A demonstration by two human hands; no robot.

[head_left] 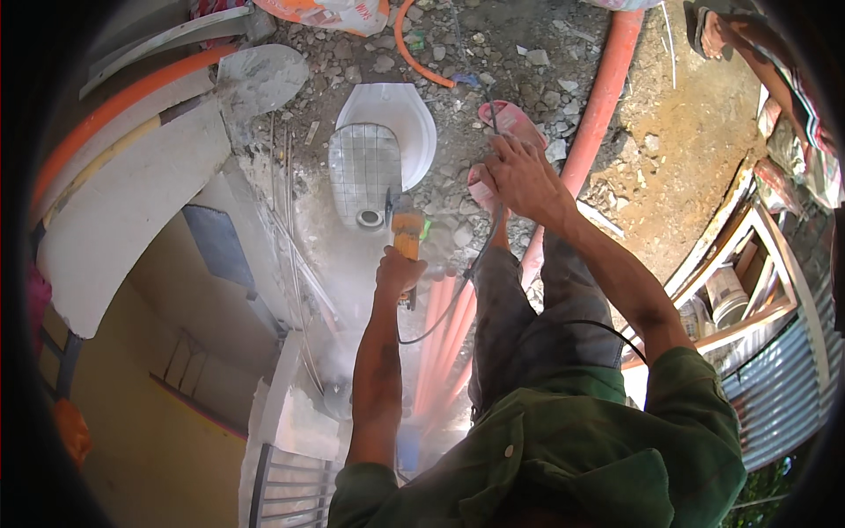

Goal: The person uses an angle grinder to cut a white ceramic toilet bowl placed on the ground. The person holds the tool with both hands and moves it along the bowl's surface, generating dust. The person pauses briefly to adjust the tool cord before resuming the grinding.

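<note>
My left hand [400, 272] is wrapped round a yellow angle grinder [407, 236]. Its disc end is beside the lower right edge of a grey slab marked with a grid [363, 167]. Whether the disc touches the slab I cannot tell. A round opening with a rim shows at the slab's near end. Behind the slab, partly covered by it, lies a white toilet bowl [415, 132]. Farther right, my right hand [528, 180] is closed on a dark power cord [483, 255], which loops down toward the grinder. Pale dust hangs around my left hand.
Orange pipes [442, 343] lie near my legs, and a long orange pipe [600, 97] runs along my right. Broken stones cover the ground. A wooden frame [766, 264] with a bucket [727, 296] stands at right. Another person's leg [748, 44] shows far right. A wall is at left.
</note>
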